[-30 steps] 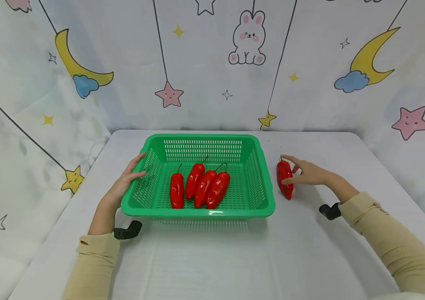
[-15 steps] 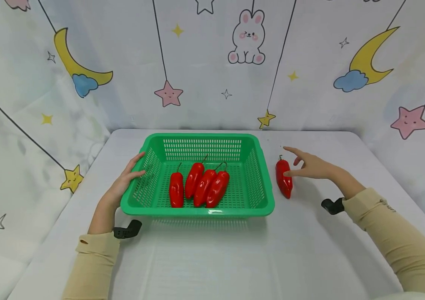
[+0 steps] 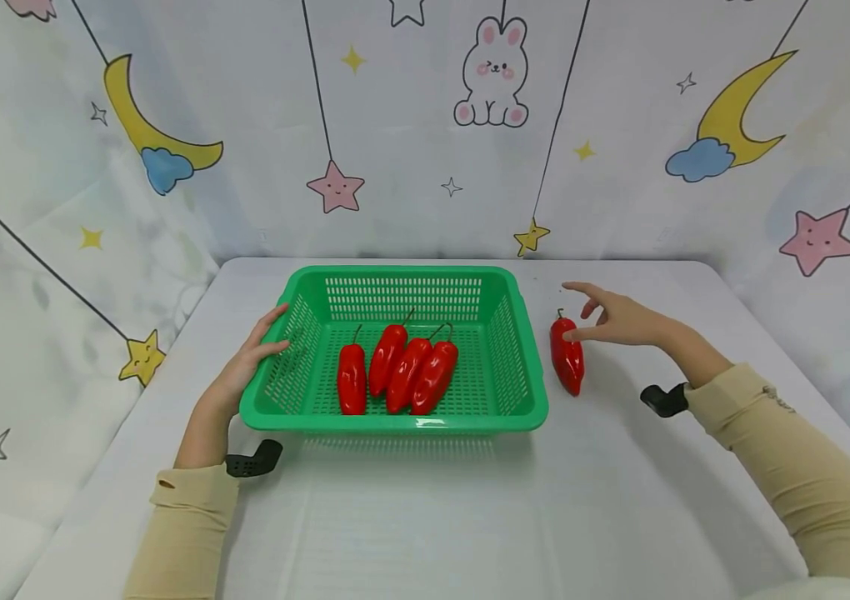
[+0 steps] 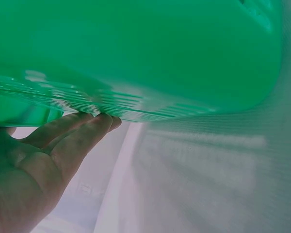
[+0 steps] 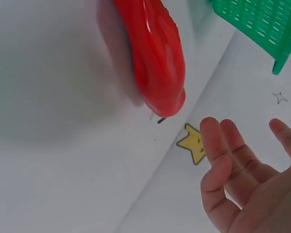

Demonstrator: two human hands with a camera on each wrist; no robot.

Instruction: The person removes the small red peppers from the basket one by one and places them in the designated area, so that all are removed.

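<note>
My left hand [image 3: 241,367] holds the left rim of a green plastic basket [image 3: 395,423], thumb over the edge. Its fingers [image 4: 82,141] lie straight against the slotted outer wall in the left wrist view. Inside the basket are several glossy red peppers [image 3: 389,360] with thin stems. Another red pepper [image 3: 567,367] lies on the table to the right of the basket, stem pointing away. Over its stem end hovers my right hand [image 3: 623,321], fingers spread and loosely bent. In the right wrist view this hand is apart from the pepper and holds nothing.
Everything rests on a white-covered table [image 3: 410,525]. A pale curtain [image 3: 425,125] printed with stars, moons and a rabbit hangs behind and on both sides. A black wrist device [image 3: 663,402] sits below each wrist.
My right hand has let go of the lone pepper, lifting off and shifting slightly away from me. The pepper stays lying on the table. The left hand and basket keep their places.
</note>
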